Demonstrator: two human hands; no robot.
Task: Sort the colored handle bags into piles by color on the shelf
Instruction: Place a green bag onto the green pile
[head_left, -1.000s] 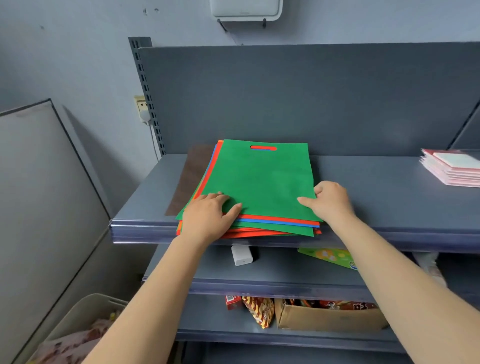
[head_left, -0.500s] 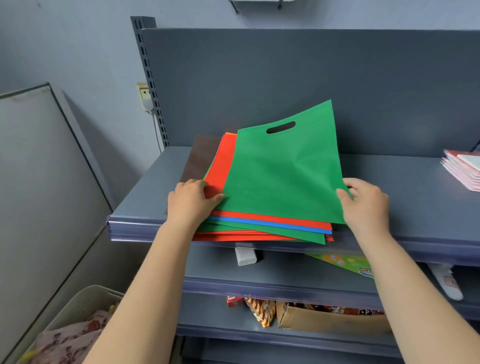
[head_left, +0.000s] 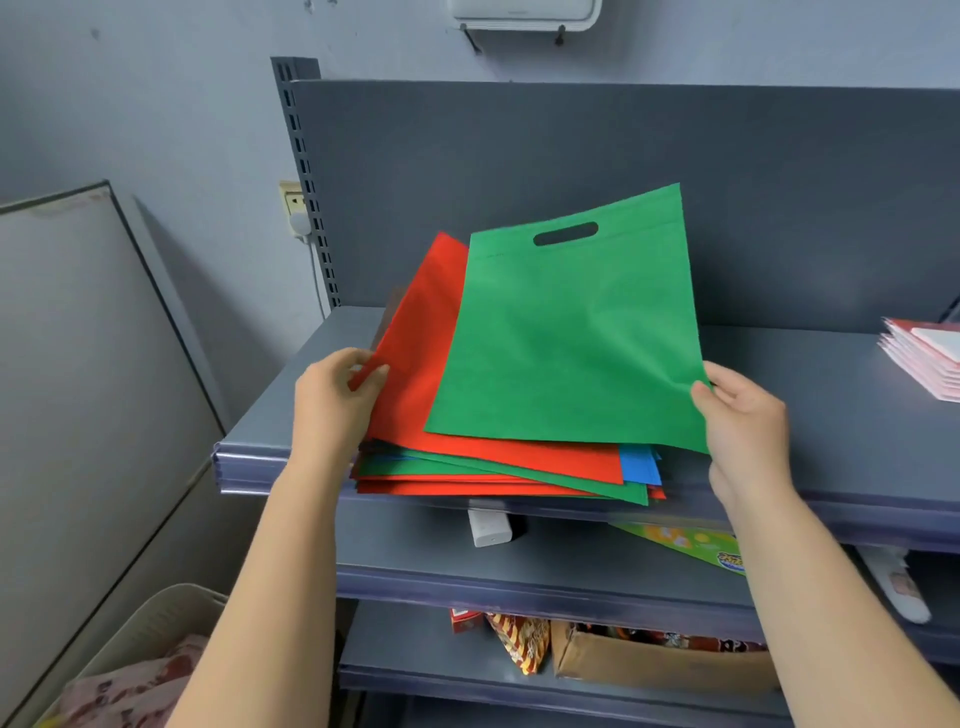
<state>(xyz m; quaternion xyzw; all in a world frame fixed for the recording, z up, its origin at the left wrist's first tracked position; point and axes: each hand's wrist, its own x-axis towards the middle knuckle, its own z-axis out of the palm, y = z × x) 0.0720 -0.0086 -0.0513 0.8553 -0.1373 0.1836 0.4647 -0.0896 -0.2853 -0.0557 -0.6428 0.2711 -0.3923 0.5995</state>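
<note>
right hand (head_left: 744, 415) pinches the green bag (head_left: 571, 332), lifted above the stack (head_left: 498, 478). left hand (head_left: 332, 400) pinches the red bag (head_left: 415, 358) atop that stack.

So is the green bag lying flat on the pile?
No, the right hand holds the green bag lifted and tilted above the pile.
</note>
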